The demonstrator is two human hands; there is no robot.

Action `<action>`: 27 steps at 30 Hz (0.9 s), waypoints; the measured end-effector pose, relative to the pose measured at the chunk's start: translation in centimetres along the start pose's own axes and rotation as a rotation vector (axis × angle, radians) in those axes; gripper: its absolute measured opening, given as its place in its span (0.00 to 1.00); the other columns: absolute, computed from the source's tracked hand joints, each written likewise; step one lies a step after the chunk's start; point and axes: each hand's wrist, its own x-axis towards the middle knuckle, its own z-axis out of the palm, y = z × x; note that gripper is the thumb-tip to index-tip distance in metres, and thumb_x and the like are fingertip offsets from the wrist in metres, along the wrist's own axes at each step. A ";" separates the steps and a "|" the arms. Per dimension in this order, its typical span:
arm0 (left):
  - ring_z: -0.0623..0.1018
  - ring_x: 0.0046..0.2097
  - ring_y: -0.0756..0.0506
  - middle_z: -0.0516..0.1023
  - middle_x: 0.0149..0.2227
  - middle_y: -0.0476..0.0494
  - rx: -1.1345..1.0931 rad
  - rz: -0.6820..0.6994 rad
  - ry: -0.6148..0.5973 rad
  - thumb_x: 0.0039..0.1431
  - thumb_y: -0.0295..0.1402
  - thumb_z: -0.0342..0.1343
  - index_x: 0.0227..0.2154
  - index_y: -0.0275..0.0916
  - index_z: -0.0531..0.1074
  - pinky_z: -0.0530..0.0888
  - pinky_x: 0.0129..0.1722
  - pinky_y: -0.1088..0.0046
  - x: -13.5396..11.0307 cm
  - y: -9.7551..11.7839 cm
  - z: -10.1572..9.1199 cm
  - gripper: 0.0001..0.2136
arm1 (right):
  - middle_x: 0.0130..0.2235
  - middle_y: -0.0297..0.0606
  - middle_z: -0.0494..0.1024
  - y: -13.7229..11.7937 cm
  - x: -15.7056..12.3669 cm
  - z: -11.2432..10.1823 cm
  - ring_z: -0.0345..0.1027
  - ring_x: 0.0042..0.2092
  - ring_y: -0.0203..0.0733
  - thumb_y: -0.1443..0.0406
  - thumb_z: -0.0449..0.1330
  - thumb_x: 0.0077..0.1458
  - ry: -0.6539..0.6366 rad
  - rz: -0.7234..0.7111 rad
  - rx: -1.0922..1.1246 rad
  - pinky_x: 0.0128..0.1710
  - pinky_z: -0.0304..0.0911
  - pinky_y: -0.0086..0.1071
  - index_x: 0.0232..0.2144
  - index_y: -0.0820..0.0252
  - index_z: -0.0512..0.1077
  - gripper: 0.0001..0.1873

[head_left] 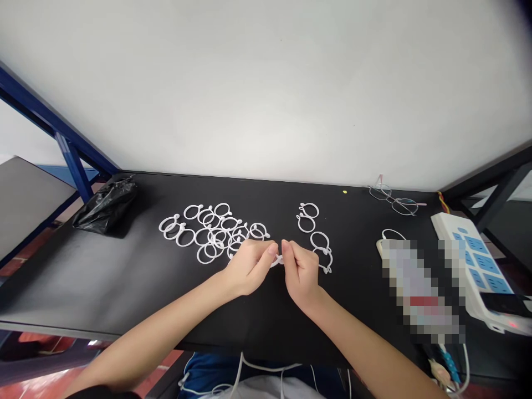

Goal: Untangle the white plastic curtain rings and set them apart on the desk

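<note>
Two bare hands at work: left hand and right hand both closed, pinching a white plastic curtain ring, mostly hidden by fingers, above the black tabletop. From that ring: loose pile of rings left, smaller group of rings right, eyeglasses and power strip farther right, black plastic bag far left.

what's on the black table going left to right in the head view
black plastic bag → big pile of white rings → small group of white rings → glasses → power strip
</note>
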 end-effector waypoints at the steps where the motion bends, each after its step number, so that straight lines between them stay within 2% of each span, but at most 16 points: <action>1: 0.61 0.22 0.52 0.61 0.19 0.51 0.013 0.009 0.018 0.70 0.43 0.33 0.21 0.37 0.62 0.60 0.25 0.74 -0.1 0.0 0.1 0.25 | 0.19 0.26 0.53 0.0 0.0 0.1 0.47 0.20 0.29 0.70 0.48 0.66 0.009 -0.003 -0.008 0.20 0.45 0.28 0.21 0.57 0.52 0.20; 6: 0.64 0.22 0.51 0.64 0.20 0.50 0.033 0.041 0.043 0.70 0.40 0.32 0.22 0.37 0.64 0.62 0.25 0.74 -0.4 -0.2 0.5 0.24 | 0.19 0.26 0.52 -0.2 -0.1 0.2 0.45 0.19 0.28 0.70 0.47 0.66 0.041 -0.021 -0.039 0.19 0.44 0.28 0.21 0.57 0.52 0.20; 18: 0.61 0.21 0.53 0.60 0.19 0.51 0.006 0.050 0.020 0.70 0.38 0.32 0.21 0.37 0.59 0.60 0.24 0.75 -0.5 -0.4 0.7 0.23 | 0.18 0.26 0.53 -0.2 -0.6 0.3 0.47 0.19 0.28 0.68 0.48 0.66 0.039 0.026 -0.002 0.19 0.46 0.28 0.20 0.57 0.52 0.21; 27: 0.62 0.22 0.53 0.62 0.20 0.51 0.036 0.067 0.002 0.70 0.36 0.33 0.22 0.37 0.61 0.61 0.26 0.75 -0.1 -0.4 0.2 0.21 | 0.19 0.27 0.56 0.2 -0.1 0.1 0.49 0.20 0.29 0.66 0.48 0.66 -0.025 0.081 0.048 0.19 0.48 0.27 0.19 0.58 0.54 0.21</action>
